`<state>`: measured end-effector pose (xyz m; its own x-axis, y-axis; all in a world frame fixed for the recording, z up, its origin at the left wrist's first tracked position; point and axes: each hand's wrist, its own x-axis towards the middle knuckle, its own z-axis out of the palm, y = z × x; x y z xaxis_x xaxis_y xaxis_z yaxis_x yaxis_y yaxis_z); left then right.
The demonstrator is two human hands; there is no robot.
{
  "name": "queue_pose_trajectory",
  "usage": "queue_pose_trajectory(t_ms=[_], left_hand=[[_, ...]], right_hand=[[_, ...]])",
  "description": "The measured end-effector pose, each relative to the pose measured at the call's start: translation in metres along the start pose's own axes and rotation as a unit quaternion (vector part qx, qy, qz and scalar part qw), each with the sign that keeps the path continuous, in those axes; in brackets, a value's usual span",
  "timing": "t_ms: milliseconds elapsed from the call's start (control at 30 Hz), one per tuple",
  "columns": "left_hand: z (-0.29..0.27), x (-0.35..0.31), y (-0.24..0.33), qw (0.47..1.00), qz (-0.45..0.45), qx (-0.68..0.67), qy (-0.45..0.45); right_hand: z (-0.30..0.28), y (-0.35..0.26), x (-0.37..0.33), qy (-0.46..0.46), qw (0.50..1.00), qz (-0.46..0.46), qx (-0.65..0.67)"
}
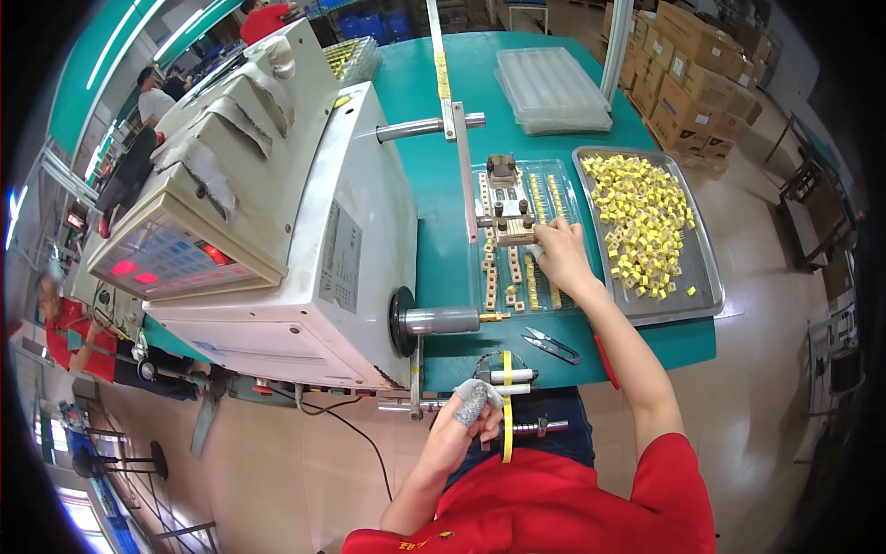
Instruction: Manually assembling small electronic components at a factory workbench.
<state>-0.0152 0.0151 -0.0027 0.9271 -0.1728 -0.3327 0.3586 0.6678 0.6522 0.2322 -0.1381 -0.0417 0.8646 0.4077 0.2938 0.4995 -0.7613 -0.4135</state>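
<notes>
My right hand [558, 254] reaches over a clear plastic tray [572, 198] that holds rows of small beige parts. Its fingertips pinch a small pale part [535, 248] next to a little metal fixture [510, 222] on that tray. My left hand [466, 420] is low, near my body at the table's front edge. It wears grey fabric finger covers, and its fingers close on a yellow tape strip [506, 411] beside a small roller mechanism [517, 379].
A large white winding machine [305, 231] with a grey shaft [443, 320] fills the left of the green table [434, 268]. A metal tray [706, 286] of yellow parts lies right. Snips [551, 343] lie in front. Stacked clear trays [554, 88], cardboard boxes [701, 74] and other people [69, 332] surround.
</notes>
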Motion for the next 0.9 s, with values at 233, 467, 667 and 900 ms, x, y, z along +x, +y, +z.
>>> queue_pose_trajectory(t_ms=[233, 467, 667, 900], left_hand=[[-0.002, 0.001, -0.002, 1.000, 0.003, -0.003, -0.010], [0.002, 0.001, -0.002, 1.000, 0.001, 0.008, -0.014], [0.005, -0.002, 0.000, 0.998, -0.014, 0.061, -0.014], [0.006, 0.003, -0.007, 1.000, -0.007, 0.001, -0.014]], right_hand=[[0.003, 0.001, -0.002, -0.008, 0.999, -0.030, -0.008], [0.009, 0.011, 0.006, 0.099, 0.995, -0.015, -0.026], [0.010, 0.011, 0.016, 0.113, 0.987, -0.064, -0.090], [0.000, 0.007, 0.007, 0.112, 0.990, -0.066, -0.055]])
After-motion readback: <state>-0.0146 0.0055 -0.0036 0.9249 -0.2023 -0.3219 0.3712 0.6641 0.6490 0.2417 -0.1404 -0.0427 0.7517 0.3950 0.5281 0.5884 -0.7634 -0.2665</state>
